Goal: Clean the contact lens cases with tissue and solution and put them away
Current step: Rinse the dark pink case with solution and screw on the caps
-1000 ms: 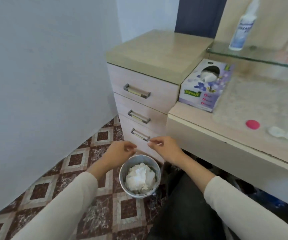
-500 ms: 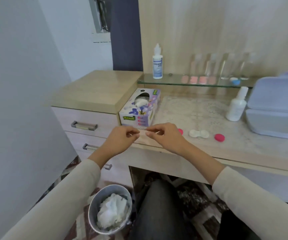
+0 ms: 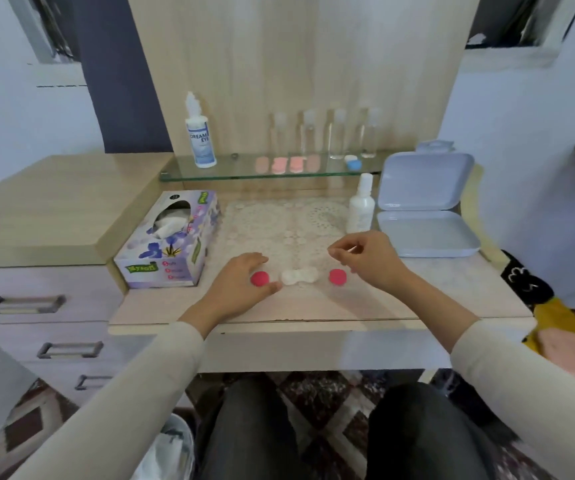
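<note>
My left grip [image 3: 234,285] lies spread about a pink cap [image 3: 260,278]; the white lens case [image 3: 300,276] sits just right of it. My right grip [image 3: 369,258] is curled, contents not determinable. Case judged light, stiff, slick: pinch its waist.

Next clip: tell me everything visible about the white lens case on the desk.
The white lens case is a translucent-looking plastic base: two round wells joined side by side, both uncapped. It lies flat on the lace-patterned mat, between the left pink cap and the right pink cap, apart from both. The thumb of the left hand lies near its left well; contact cannot be told. The right hand is clear of it.
</note>
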The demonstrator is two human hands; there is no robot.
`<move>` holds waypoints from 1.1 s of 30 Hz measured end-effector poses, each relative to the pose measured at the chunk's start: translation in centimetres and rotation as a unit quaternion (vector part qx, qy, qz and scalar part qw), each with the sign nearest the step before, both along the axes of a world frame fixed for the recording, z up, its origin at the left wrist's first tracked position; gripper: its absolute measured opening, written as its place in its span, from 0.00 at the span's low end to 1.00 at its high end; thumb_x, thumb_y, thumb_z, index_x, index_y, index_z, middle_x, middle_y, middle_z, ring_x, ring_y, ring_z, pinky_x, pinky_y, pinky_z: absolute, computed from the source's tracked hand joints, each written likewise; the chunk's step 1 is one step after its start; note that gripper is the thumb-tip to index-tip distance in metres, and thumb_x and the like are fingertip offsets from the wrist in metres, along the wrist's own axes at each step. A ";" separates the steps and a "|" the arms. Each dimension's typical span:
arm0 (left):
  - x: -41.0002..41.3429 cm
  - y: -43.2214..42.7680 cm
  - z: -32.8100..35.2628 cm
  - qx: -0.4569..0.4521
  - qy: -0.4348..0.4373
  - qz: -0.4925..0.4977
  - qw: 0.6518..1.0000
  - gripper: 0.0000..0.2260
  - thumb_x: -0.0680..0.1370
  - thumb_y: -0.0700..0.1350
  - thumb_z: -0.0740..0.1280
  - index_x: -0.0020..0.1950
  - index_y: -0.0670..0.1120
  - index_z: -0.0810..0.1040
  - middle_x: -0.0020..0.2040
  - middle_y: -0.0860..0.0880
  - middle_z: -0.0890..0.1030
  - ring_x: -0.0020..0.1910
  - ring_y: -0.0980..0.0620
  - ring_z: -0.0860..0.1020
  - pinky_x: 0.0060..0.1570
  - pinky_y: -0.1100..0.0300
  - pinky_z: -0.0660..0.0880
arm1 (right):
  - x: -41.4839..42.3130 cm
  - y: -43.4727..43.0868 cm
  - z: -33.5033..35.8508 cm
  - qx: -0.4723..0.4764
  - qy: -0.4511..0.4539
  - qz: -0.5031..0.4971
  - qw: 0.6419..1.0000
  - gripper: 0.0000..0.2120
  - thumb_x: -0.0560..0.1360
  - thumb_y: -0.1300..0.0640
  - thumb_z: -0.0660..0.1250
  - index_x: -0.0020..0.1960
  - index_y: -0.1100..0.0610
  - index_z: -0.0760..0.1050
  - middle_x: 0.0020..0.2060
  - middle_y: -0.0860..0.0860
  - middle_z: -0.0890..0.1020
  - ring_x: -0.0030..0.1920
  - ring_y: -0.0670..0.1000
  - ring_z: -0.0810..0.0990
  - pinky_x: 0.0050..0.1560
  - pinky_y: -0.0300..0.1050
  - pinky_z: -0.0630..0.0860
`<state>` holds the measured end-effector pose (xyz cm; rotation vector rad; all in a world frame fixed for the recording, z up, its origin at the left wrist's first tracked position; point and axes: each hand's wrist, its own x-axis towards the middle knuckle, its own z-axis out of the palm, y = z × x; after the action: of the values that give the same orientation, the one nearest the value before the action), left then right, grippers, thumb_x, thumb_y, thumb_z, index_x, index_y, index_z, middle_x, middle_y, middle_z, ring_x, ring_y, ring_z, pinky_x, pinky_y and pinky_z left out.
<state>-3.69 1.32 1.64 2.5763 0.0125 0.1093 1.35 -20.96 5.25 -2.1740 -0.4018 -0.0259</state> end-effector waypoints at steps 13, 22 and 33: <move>1.4 -0.1 -2.5 0.043 -0.042 -0.033 0.998 0.44 0.59 0.74 0.52 0.70 0.51 0.67 0.72 0.54 0.64 0.71 0.54 0.59 0.68 0.63 0.52 | 7.9 -3.7 1.0 -0.044 -0.003 -0.145 0.988 0.29 0.67 0.52 0.75 0.64 0.59 0.70 0.58 0.54 0.77 0.58 0.52 0.74 0.52 0.42 0.67; 1.4 -0.2 -2.6 0.050 -0.051 -0.037 0.997 0.40 0.64 0.71 0.57 0.70 0.51 0.66 0.73 0.54 0.62 0.71 0.54 0.58 0.66 0.66 0.49 | 9.8 -2.2 0.4 -0.057 0.022 -0.179 0.982 0.29 0.66 0.46 0.74 0.62 0.56 0.71 0.56 0.52 0.78 0.57 0.53 0.76 0.60 0.55 0.70; 1.2 -0.4 -2.3 0.071 -0.032 -0.038 0.996 0.37 0.67 0.69 0.59 0.71 0.50 0.64 0.74 0.53 0.61 0.72 0.54 0.57 0.70 0.62 0.49 | 7.6 -2.0 -0.5 -0.031 -0.020 -0.149 0.988 0.19 0.67 0.51 0.75 0.54 0.57 0.78 0.45 0.52 0.81 0.45 0.50 0.76 0.53 0.51 0.74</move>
<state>-2.46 0.94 -0.66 2.7091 -0.1199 0.1687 8.91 -22.95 4.70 -2.2802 -0.0972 -0.2252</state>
